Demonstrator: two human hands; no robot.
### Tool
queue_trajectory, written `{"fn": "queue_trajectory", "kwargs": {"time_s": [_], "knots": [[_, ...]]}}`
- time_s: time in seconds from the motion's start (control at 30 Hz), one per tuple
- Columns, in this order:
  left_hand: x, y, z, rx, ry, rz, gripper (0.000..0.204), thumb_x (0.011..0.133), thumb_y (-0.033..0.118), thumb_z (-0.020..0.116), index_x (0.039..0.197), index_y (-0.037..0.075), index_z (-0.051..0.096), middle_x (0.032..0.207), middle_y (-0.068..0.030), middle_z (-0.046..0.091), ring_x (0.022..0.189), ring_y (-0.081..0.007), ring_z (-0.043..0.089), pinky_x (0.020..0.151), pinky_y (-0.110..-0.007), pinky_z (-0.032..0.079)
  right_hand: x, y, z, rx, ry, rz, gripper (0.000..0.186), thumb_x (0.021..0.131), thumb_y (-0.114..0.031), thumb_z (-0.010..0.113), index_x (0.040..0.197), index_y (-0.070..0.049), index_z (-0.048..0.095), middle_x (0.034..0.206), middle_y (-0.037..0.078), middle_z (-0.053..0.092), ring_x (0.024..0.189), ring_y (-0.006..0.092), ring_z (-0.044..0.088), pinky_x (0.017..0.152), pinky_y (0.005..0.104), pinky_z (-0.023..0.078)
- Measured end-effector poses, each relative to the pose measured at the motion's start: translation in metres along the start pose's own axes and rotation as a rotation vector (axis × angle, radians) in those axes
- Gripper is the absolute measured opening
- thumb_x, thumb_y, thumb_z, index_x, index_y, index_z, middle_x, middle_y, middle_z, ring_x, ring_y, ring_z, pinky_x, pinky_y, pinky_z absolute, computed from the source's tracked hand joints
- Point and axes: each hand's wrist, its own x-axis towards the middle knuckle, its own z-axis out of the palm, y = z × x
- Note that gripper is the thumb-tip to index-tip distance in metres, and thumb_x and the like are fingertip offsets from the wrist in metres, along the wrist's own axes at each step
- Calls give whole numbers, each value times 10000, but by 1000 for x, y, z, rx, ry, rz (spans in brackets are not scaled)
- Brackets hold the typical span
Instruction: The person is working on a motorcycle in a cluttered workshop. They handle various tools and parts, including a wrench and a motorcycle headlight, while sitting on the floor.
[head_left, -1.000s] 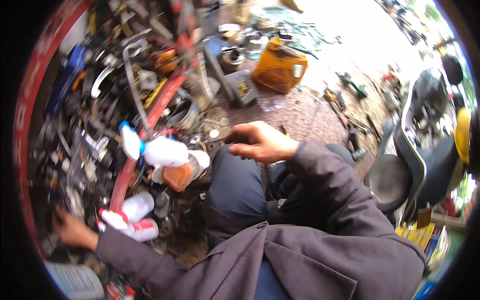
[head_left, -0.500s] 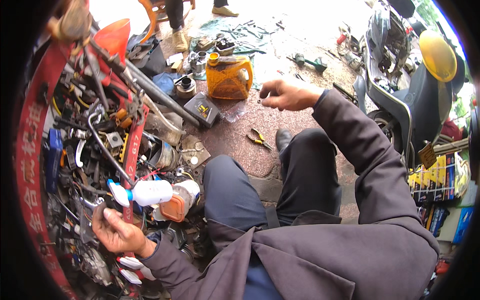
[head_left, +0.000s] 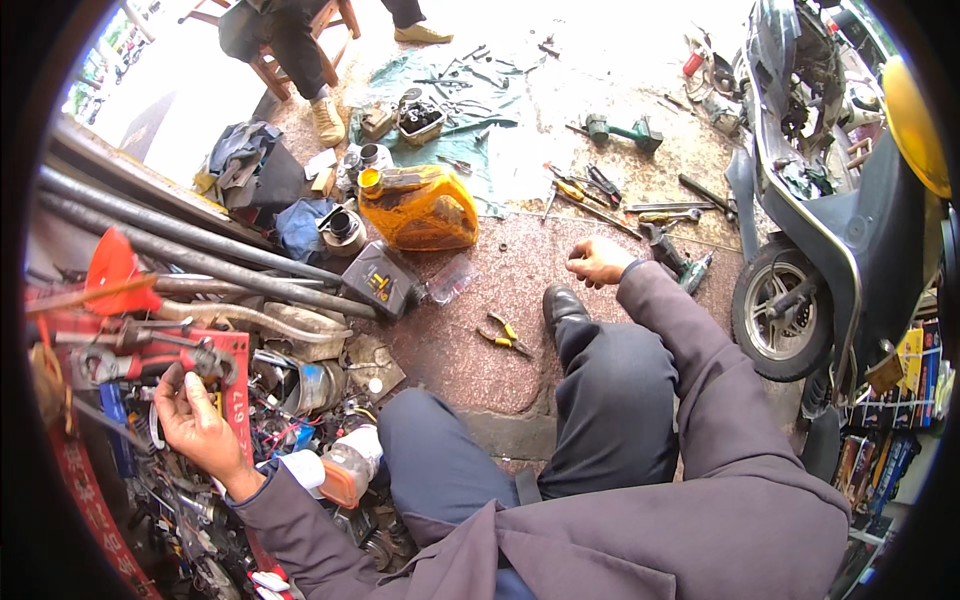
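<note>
My left hand (head_left: 205, 430) is raised at the left, thumb and bent fingers apart. Its fingertips are close to a red-handled metal tool (head_left: 165, 362) on the red rack; contact cannot be made out. My right hand (head_left: 600, 262) hovers beyond my right knee, above the boot, with its fingers curled together. Whatever may be between them is hidden. On the stone floor between my boot and left knee lie yellow-handled pliers (head_left: 505, 335). A small nut-like ring (head_left: 503, 247) rests farther off, near a clear plastic packet (head_left: 452, 278).
An amber jug (head_left: 418, 210) and a black box (head_left: 380, 280) stand ahead. Hand tools and a green power tool (head_left: 625, 132) lie beyond. A scooter (head_left: 840, 230) stands right. Metal pipes (head_left: 190, 245), an orange funnel (head_left: 112, 265) and loose parts crowd the left. Someone sits at the back.
My left hand has risen from beside the white spray bottle to the red-handled tool. My right hand has drawn away from the jug, rightward. The view has shifted, showing more of the scooter.
</note>
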Motion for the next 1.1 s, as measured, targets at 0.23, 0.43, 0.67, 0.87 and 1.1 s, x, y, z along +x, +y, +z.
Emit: {"fn": "queue_trajectory", "kwargs": {"time_s": [0.23, 0.43, 0.67, 0.87, 1.1], "knots": [[-1, 2, 88, 3, -28, -20, 222, 966, 46, 567, 1179, -14, 575, 1009, -55, 649, 821, -68, 593, 725, -201, 463, 90, 38, -3, 107, -99, -8, 332, 900, -268, 617, 1047, 26, 663, 751, 102, 660, 595, 160, 636, 514, 310, 527], [9, 21, 125, 53, -147, -210, 230, 945, 2, 569, 1172, -27, 556, 972, -64, 634, 877, -111, 606, 804, -229, 483, 157, -20, -35, -245, -217, -113, 348, 891, -301, 609, 1044, 2, 687, 835, 155, 709, 662, 223, 689, 662, 366, 564], [1, 86, 164, 309, -372, -521, 192, 888, -10, 601, 1080, -21, 597, 996, -53, 623, 869, -114, 575, 788, -265, 487, 152, -80, -48, -80, -151, -373, 367, 877, -315, 629, 1035, 10, 692, 903, 184, 715, 809, 297, 701, 784, 384, 548], [-40, 204, 234, 140, -671, -888, 227, 827, -8, 657, 1048, -6, 602, 916, -48, 618, 753, -101, 582, 643, -241, 490, 73, -64, -116, 106, -361, 122, 311, 926, -229, 613, 1082, 37, 657, 765, 104, 676, 637, 150, 645, 556, 315, 529], [-34, 290, 277, -34, -774, -940, 220, 800, 20, 690, 1003, -47, 641, 952, -112, 629, 703, -153, 628, 588, -271, 500, 36, -88, -201, 138, -325, 386, 292, 901, -220, 636, 1043, 33, 665, 759, 104, 682, 584, 162, 655, 512, 317, 532]]}}
